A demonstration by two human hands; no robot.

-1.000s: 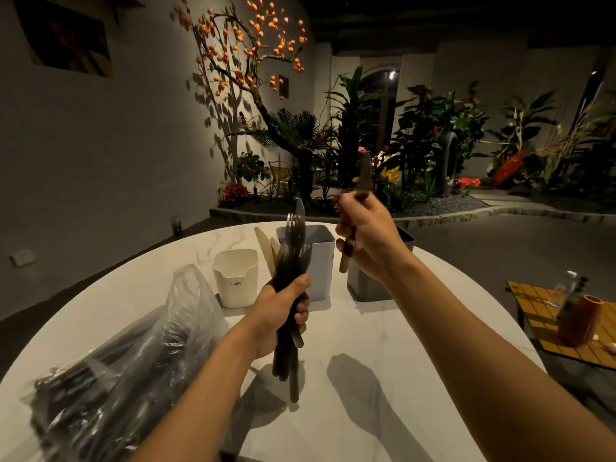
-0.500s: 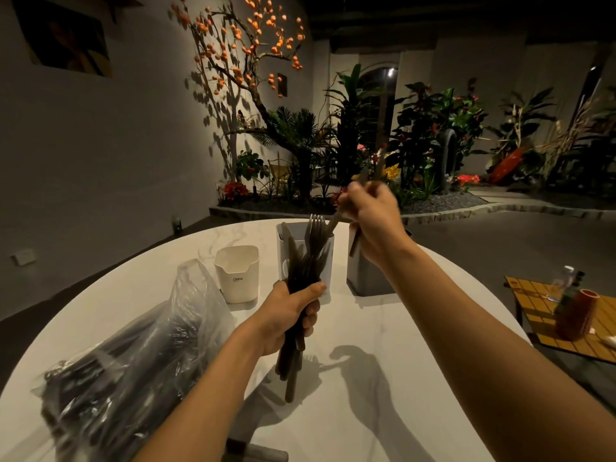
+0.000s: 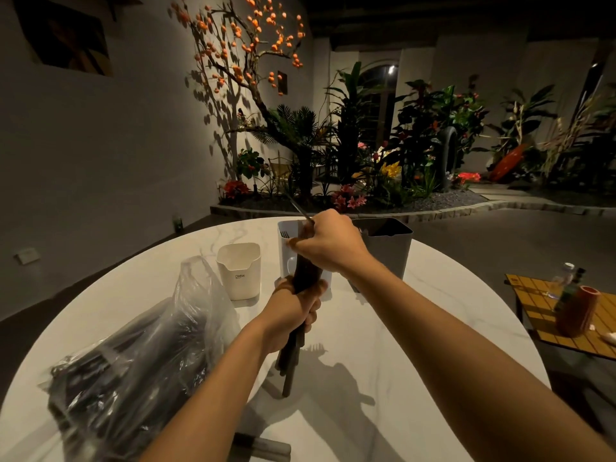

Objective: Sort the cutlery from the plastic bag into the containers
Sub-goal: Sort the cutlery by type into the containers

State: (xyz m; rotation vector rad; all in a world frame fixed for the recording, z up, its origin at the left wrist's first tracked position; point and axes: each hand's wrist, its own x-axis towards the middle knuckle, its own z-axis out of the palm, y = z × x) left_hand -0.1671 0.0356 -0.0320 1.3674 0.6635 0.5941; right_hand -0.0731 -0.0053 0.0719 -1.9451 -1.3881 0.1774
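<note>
Your left hand (image 3: 293, 315) grips a dark cutlery bundle (image 3: 295, 345) upright over the table (image 3: 383, 378), and your right hand (image 3: 328, 243) is closed on one thin piece (image 3: 298, 205) at the bundle's top. The plastic bag (image 3: 140, 361) lies at 9 o'clock; three containers (image 3: 240, 271) stand at 12.

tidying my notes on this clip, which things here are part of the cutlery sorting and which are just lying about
Part of the job:
- clear plastic bag of dark cutlery
- dark cutlery bundle in left hand
- right hand pulling one piece
- small white container
- tall white container
- grey container

Just lying about:
- terracotta cylinder on yellow slatted side table
- grey object at table edge
</note>
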